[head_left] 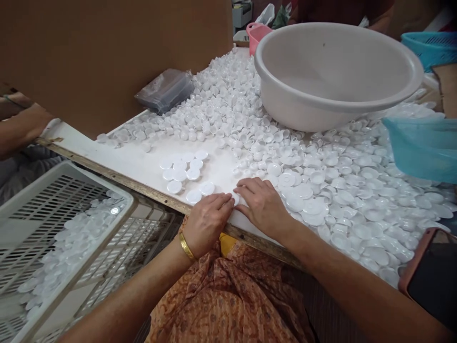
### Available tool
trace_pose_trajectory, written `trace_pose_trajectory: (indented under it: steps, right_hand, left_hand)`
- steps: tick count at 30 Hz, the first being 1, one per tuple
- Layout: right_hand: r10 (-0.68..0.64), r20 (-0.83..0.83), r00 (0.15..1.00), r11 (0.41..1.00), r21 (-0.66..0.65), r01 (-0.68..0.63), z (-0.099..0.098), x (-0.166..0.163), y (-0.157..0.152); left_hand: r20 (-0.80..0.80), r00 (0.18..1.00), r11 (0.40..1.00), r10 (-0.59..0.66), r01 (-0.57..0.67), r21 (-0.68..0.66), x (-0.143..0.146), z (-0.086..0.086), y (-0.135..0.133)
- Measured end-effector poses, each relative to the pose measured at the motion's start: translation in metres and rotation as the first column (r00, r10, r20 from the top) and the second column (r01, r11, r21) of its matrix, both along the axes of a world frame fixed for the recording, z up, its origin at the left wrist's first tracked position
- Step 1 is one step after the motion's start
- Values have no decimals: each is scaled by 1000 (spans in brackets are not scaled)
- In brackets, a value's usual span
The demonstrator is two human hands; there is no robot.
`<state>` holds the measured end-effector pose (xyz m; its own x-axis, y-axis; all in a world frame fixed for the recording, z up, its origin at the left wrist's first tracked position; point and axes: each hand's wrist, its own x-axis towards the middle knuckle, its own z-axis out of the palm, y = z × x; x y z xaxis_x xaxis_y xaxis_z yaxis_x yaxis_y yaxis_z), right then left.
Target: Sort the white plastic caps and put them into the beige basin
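Between my two hands, near the table's front edge, is a small white toy saucer [234, 196]. My left hand [210, 221], with a gold bangle at its wrist, has its fingers pressed together on the saucer's left side. From the right, my right hand [262, 206] pinches the same saucer with curled fingers and thumb. My fingers cover part of it. Just left of my hands, several like saucers [179, 175] lie in a loose cluster on the white tabletop [150, 166]. A heap of small white cups and saucers [303, 195] spreads to the right and back.
A big white basin [303, 112] stands on the heap. At the left, below the table edge, a slotted crate [121, 209] holds white pieces. Clear plastic boxes [166, 90] lie by a cardboard panel [117, 57]. A phone [432, 271] is at right; another person's arm [24, 126] at left.
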<state>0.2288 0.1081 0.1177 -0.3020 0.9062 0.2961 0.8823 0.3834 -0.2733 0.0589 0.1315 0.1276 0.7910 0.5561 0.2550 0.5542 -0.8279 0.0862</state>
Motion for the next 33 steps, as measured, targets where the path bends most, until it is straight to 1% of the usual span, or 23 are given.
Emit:
trace_pose_trajectory:
  steps: [3,7,10,13,16,19,21,22,24,25,26,27,28,29,30,31,33]
  right_hand:
    - [107,132,985,993,35,-113,2,-2,-5]
    - [166,242,956,984,24,-177,0,-5,-12]
    - [155,252,955,987,11,-163,-1,-7,-16]
    - [139,197,971,990,9,-144,-3,-7,-16]
    - [77,60,995,996,32,-79,-3,-3,-10]
    - [-96,-144,985,991,77,108,0,14,0]
    - [-206,-253,945,966,100,238,4,32,6]
    - [-237,-283,929,956,103,275,6,42,9]
    - [-263,-297,918,951,81,299,10,61,12]
    - [-275,-288,917,951,62,304,12,68,12]
    - [-289,-274,917,949,43,312,13,74,13]
    - [-305,-254,918,947,25,321,15,77,13]
    - [-320,-232,919,943,12,332,16,80,12]
    - [-332,-208,920,940,3,340,17,80,12]
    - [-338,-184,923,939,-5,343,17,80,12]
    - [-341,-158,927,939,-14,344,18,79,11]
    - [-339,-107,935,941,-35,338,19,76,10]
  left_hand:
    - [-50,998,999,-23,24,28,1,3,-2]
    - [-54,999,999,-4,6,37,3,-2,-5]
    - [15,1000,999,10,-11,36,1,-9,-10]
    - [71,995,998,64,-65,5,0,-15,-17]
    - [56,992,994,109,-109,-3,0,-15,-23]
    - [26,983,983,180,-181,22,-8,-10,-24]
    - [19,963,961,268,-269,60,-17,-5,-21]
    - [21,949,945,316,-317,82,-22,-1,-20]
    - [62,915,905,400,-405,131,-26,5,-17]
    - [96,905,894,415,-425,140,-23,8,-17]
    - [124,909,902,399,-413,123,-16,11,-18]
    - [142,924,926,355,-368,80,-5,13,-20]
    - [146,947,956,287,-292,15,9,13,-24]
    - [126,971,978,206,-199,-63,25,13,-28]
    - [88,987,983,132,-119,-137,43,12,-33]
    - [35,996,979,83,-75,-190,60,11,-37]
    - [-87,994,965,63,-83,-249,88,7,-42]
